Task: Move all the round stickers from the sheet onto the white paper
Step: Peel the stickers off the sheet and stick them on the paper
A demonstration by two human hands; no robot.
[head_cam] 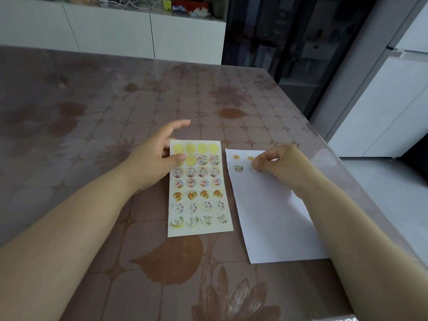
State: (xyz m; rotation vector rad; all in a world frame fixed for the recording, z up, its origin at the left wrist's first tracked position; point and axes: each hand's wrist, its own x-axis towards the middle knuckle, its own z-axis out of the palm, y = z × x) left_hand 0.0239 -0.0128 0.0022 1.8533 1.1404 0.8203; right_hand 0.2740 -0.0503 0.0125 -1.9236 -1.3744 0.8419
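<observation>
The sticker sheet point(199, 188) lies in the middle of the table, with several yellow empty circles in its top two rows and several rows of round picture stickers point(202, 172) below. My left hand point(157, 158) holds the sheet's top-left edge, thumb on top and index finger stretched away. To the right lies the white paper point(273, 218); three round stickers point(238, 168) are stuck near its top. My right hand point(278, 167) has its fingers curled, and its fingertips pinch a small round sticker point(253, 169) against the paper.
The table point(115, 126) has a brown patterned cover with a glossy film. Its right edge runs close beside the white paper, with floor beyond. White cabinets and a dark glass-door cabinet stand behind the table.
</observation>
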